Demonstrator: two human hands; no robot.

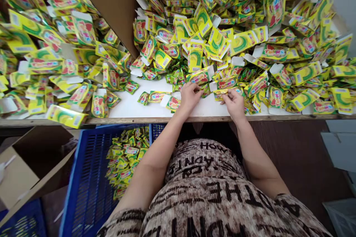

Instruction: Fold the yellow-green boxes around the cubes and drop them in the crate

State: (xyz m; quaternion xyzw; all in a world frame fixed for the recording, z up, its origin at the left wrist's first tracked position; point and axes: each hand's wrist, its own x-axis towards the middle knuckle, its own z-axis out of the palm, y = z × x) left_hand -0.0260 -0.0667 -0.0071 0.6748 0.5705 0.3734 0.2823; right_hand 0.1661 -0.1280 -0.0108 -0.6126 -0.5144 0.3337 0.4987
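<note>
Right hand [234, 104] pinches a small yellow carton [219, 93] over the counter [126, 107] — one end hidden by its fingers [226, 99]. Left hand [190, 98] curls beside a green packet [206, 90] — can't tell if gripping.

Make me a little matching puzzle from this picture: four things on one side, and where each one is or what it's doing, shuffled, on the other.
Things
1. right hand
2. large blue crate
3. tall brown panel
4. open cardboard box

Place or state
A. stands between two heaps of small boxes
B. sits below the table with its flaps spread, at the picture's left
C. contains a pile of small packets
D. holds a small yellow pack

Right pairs: 1-D, 2-C, 3-A, 4-B
</note>
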